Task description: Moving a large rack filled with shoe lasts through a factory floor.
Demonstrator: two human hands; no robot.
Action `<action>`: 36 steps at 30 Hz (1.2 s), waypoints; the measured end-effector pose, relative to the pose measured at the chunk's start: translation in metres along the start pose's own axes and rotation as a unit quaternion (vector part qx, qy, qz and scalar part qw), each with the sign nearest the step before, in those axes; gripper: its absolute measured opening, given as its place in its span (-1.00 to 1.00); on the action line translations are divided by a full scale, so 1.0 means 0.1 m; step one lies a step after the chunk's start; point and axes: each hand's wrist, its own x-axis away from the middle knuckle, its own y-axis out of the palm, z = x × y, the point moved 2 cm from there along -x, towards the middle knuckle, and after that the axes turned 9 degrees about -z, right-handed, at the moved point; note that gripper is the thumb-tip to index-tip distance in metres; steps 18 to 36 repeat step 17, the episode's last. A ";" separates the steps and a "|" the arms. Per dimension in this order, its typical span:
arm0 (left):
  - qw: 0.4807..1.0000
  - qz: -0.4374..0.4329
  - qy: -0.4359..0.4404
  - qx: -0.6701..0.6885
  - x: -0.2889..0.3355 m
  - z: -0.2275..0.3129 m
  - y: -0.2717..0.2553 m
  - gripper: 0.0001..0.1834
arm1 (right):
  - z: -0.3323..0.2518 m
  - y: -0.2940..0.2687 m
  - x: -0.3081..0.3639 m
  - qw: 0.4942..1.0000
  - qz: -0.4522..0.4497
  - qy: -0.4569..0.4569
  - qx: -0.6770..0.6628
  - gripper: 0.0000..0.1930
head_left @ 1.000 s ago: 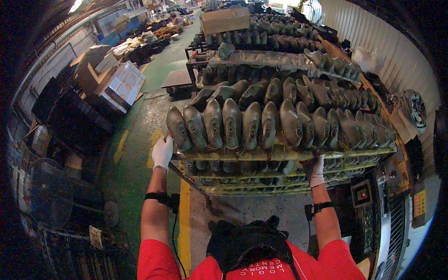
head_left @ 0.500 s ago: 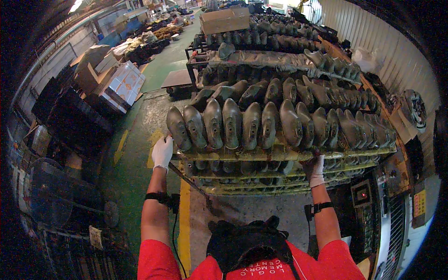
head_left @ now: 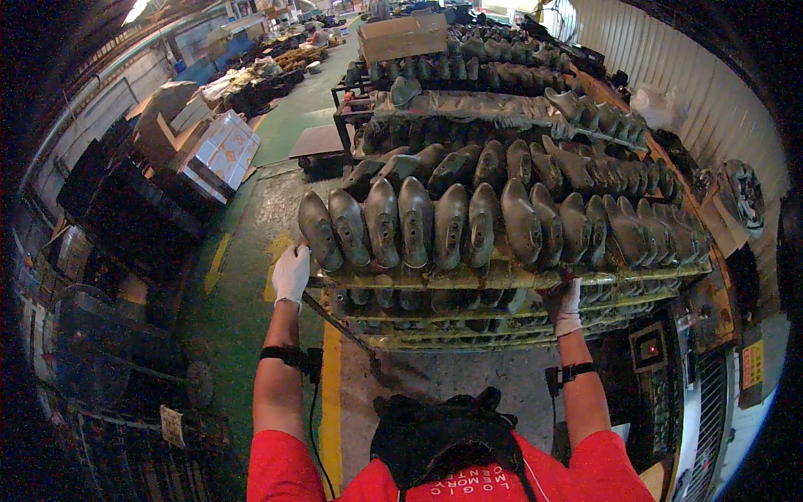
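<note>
In front of me stands a multi-tier rack [head_left: 493, 279] with yellowish rails. Dark, shiny shoe lasts [head_left: 416, 224] stand on its top tier in a row, toes up and leaning back. My left hand [head_left: 291, 274], in a white glove, is closed on the rack's near left corner, beside the leftmost last. Under the top rail, toward the right, my right hand [head_left: 565, 306] grips the front of the rack; its glove is pale at the wrist and dark toward the fingers. The fingertips of both hands are partly hidden. More lasts show on the lower tiers.
Behind are more racks of lasts, with a cardboard box [head_left: 403, 37] on top. A low flat trolley [head_left: 319, 141] stands at the far left of the racks. Stacked cartons [head_left: 219, 155] stand left of the green walkway [head_left: 276, 138]. Machinery [head_left: 657, 356] is at near right.
</note>
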 end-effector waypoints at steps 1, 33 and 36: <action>1.000 0.001 0.000 0.002 0.00 0.00 0.00 -0.45 | 0.00 0.02 0.00 1.000 -0.027 -0.009 0.012 -0.42; 1.000 -0.004 -0.005 0.008 -0.01 -0.01 0.00 -0.43 | 0.01 0.00 -0.04 1.000 0.009 0.001 0.002 -0.43; 1.000 -0.004 -0.005 0.008 -0.01 -0.01 0.00 -0.43 | 0.01 0.00 -0.04 1.000 0.009 0.001 0.002 -0.43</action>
